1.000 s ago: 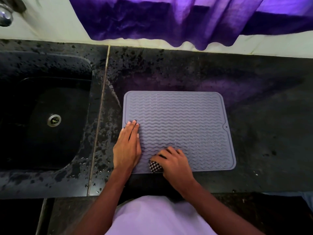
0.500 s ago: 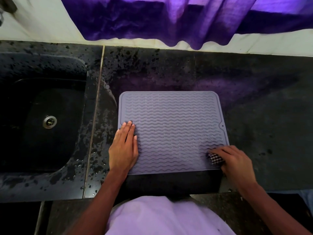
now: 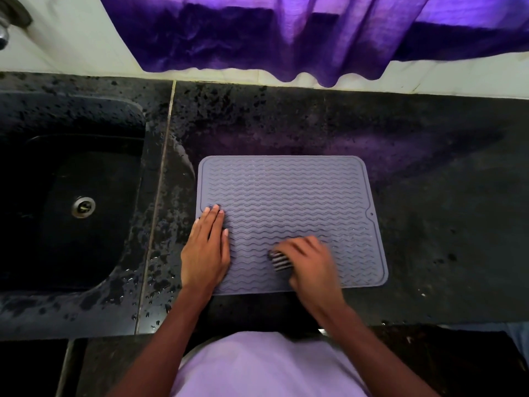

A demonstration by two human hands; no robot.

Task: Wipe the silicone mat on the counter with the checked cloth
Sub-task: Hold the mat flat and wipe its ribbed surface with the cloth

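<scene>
Grey wavy silicone mat (image 3: 289, 213) lies on the wet black stone counter (image 3: 429, 196) beside a dark sink (image 3: 71, 196). Left hand (image 3: 206, 250) presses flat on it. Right hand (image 3: 310, 265) grips the bunched checked cloth (image 3: 280, 260).

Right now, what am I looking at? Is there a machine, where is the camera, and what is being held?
No machine here: these are a person's two bare hands, filmed by a camera worn on the head, looking down. A grey rectangular silicone mat with wavy ridges lies on the dark speckled stone counter. The left hand presses flat on the mat's left edge. The right hand grips a bunched black-and-white checked cloth against the mat. A dark sink sits to the left.
</scene>
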